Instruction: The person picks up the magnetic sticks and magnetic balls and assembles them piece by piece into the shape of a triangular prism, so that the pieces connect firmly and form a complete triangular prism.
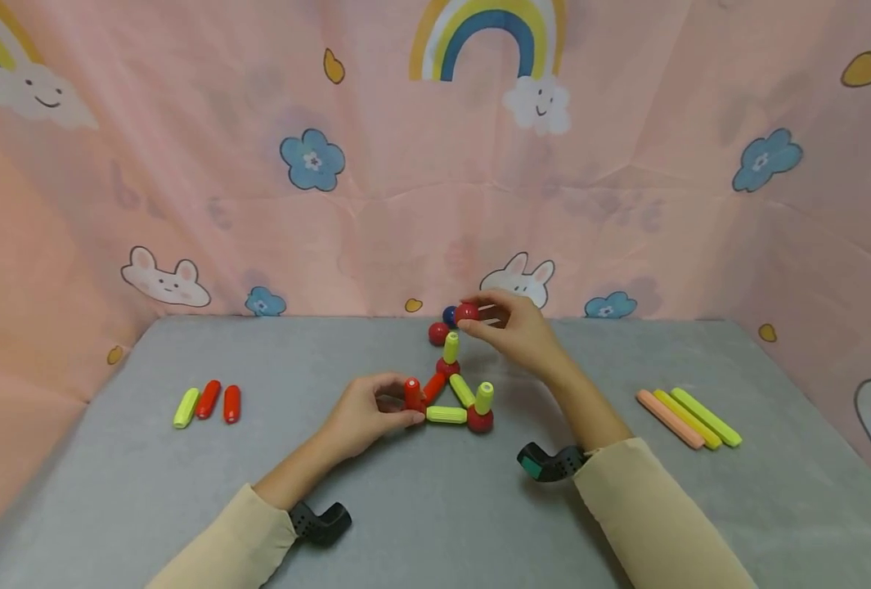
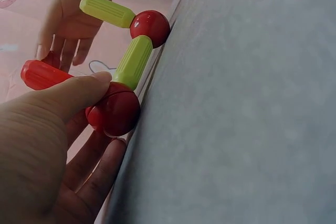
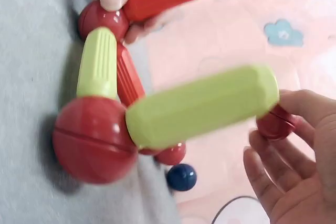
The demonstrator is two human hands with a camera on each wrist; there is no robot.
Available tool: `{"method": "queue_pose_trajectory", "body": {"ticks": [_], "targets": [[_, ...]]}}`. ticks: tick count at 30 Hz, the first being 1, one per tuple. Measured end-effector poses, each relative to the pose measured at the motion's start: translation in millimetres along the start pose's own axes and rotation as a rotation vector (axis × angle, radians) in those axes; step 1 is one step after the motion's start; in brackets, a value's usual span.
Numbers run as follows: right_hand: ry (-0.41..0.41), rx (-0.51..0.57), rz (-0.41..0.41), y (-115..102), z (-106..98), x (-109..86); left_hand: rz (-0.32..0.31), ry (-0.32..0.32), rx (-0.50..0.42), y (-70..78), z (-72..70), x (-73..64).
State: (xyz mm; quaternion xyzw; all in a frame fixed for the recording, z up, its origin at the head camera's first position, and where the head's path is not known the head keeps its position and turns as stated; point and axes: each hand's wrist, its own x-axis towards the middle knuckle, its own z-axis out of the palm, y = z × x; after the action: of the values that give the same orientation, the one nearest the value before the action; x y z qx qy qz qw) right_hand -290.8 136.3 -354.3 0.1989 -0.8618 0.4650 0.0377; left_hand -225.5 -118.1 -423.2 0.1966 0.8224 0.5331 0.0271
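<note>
A magnetic ball-and-rod triangle stands on the table, with red balls at its corners, one red and two lime-green short rods [image 1: 446, 415] between them, and a short rod upright on each ball. My left hand [image 1: 365, 415] holds the left corner ball [image 2: 116, 113], thumb on top and fingers beneath, beside its upright red rod [image 1: 412, 390]. Behind the triangle, my right hand [image 1: 514, 331] pinches a separate red ball [image 1: 467, 313] between thumb and fingers, raised off the table. The lime-green upright rods stand on the back ball [image 1: 447, 368] and the front-right ball [image 1: 480, 420].
Behind the triangle lie a loose red ball [image 1: 438, 333] and a blue ball [image 1: 449, 316]. Short lime and red rods [image 1: 209, 399] lie at the left. Long orange, yellow and lime rods [image 1: 689, 419] lie at the right. A patterned pink cloth [image 1: 376, 229] hangs behind the grey table [image 1: 420, 515].
</note>
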Motion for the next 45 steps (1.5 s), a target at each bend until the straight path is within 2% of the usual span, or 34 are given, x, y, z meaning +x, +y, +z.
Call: {"method": "queue_pose_trajectory", "body": {"ticks": [8, 11, 17, 24, 30, 33, 40, 42, 45], "targets": [[-0.004, -0.037, -0.108, -4.0, 13.9, -4.8, 0.012, -0.004, 0.004, 2.9, -0.2, 1.2], [-0.009, -0.021, -0.109, -4.3, 15.9, -4.0, -0.002, 0.004, 0.0, 2.7, -0.7, 1.5], [-0.012, 0.012, -0.096, 0.5, 19.6, -4.7, 0.011, -0.005, 0.003, 1.5, -0.8, 1.3], [0.009, 0.002, -0.142, 4.1, 25.1, -3.3, 0.011, -0.007, -0.003, 0.9, -0.4, 1.2], [-0.005, 0.011, -0.166, 3.9, 26.6, -2.1, 0.011, -0.008, -0.005, 0.3, -0.6, 1.7], [-0.02, 0.035, -0.164, 4.9, 25.8, -0.8, 0.011, -0.006, -0.007, 1.6, -2.1, 1.9], [-0.13, 0.11, -0.123, 15.6, 12.4, 0.2, 0.001, -0.002, 0.011, 3.8, -3.2, 1.7], [-0.116, 0.09, -0.088, 19.9, 8.4, 3.4, -0.009, -0.005, 0.007, 3.6, -2.8, 1.8], [-0.078, -0.007, -0.033, 25.4, 6.9, 13.3, -0.01, -0.003, 0.003, 2.4, -2.3, 1.5]]}}
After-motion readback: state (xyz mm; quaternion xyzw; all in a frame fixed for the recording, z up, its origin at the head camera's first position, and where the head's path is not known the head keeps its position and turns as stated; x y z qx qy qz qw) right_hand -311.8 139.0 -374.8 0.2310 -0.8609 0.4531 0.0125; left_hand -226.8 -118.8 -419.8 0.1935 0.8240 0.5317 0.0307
